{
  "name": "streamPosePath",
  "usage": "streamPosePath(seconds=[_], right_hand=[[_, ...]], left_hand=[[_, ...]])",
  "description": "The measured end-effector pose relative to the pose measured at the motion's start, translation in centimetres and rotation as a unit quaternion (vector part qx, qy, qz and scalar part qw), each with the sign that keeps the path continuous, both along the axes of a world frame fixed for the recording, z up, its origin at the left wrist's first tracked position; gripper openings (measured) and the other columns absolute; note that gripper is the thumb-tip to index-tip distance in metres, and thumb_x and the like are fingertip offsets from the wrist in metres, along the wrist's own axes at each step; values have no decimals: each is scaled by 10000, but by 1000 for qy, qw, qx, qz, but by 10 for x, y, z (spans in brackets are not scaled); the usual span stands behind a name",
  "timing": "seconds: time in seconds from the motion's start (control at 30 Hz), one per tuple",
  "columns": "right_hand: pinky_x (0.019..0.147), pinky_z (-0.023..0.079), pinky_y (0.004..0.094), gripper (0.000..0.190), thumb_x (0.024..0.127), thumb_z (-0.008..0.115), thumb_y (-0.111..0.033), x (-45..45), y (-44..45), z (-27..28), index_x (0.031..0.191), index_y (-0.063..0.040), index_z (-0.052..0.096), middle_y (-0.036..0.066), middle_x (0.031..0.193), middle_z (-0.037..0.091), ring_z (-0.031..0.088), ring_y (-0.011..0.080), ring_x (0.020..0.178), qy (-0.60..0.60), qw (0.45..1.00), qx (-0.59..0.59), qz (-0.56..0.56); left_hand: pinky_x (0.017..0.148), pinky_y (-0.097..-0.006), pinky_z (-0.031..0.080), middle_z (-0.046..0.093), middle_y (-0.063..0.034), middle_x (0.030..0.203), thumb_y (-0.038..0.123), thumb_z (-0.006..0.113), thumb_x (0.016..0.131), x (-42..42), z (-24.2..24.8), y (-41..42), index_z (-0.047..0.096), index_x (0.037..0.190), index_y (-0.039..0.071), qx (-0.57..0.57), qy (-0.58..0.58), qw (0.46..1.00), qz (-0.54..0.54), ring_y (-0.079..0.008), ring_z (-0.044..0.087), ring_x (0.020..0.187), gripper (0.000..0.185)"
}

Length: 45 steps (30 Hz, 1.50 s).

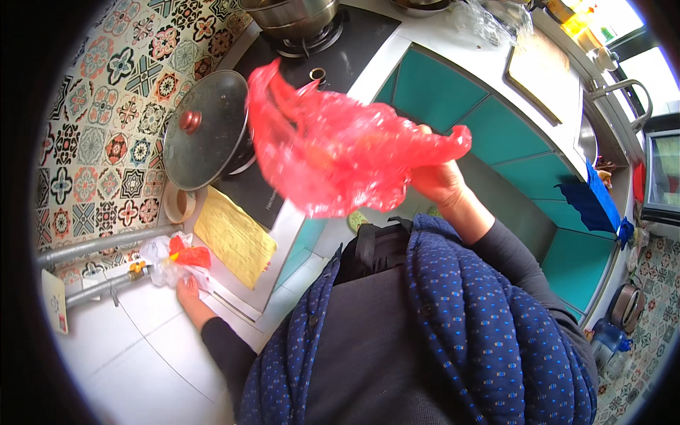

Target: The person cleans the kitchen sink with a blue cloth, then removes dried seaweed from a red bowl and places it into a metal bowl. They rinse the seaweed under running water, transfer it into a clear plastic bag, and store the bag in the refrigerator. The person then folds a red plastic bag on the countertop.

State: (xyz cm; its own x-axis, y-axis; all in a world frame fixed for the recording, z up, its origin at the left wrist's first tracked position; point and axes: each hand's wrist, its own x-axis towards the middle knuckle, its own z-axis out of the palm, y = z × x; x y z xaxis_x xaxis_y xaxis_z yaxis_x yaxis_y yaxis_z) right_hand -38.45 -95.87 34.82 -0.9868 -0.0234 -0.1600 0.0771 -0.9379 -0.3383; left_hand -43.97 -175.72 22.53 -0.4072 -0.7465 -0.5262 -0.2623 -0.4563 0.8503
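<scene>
My right hand grips a crumpled red plastic bag by one end. The bag spreads leftward above the cooktop's edge and the floor, somewhat blurred. At the left, my left hand is against a bunch of white and red plastic bags beside the metal pipes; its fingertips are partly hidden, so its grasp cannot be told. A yellow cloth lies on the counter between the bunch and the black gas cooktop.
A glass lid with a red knob leans by the patterned wall. A steel pot stands on the far burner. Metal pipes cross the left side. A cutting board lies near the faucet. A blue cloth hangs at right.
</scene>
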Motion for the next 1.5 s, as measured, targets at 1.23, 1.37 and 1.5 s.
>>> streamPosePath(seconds=[1.23,1.37,1.5], right_hand=[[802,529,261,325,858,614,21,321,377,-16,1177,-24,572,56,1054,661,640,114,911,-233,755,321,-522],[669,512,200,325,865,659,-65,352,421,-27,1177,-41,570,40,969,673,628,66,807,-286,731,313,-535],[804,491,278,425,817,702,-45,322,460,-7,1207,-3,536,127,1099,605,602,162,856,-401,586,416,-568]], left_hand=[[823,-335,533,658,-97,988,202,534,947,107,126,1055,563,1144,-14,436,-61,510,-739,-188,634,899,293],[945,-395,471,547,-145,1247,281,424,995,72,88,1108,421,1317,21,480,172,325,-796,-256,557,1092,414],[947,-378,469,554,-119,1238,430,428,973,77,96,1171,436,1317,28,417,123,397,-808,-233,551,1099,530]])
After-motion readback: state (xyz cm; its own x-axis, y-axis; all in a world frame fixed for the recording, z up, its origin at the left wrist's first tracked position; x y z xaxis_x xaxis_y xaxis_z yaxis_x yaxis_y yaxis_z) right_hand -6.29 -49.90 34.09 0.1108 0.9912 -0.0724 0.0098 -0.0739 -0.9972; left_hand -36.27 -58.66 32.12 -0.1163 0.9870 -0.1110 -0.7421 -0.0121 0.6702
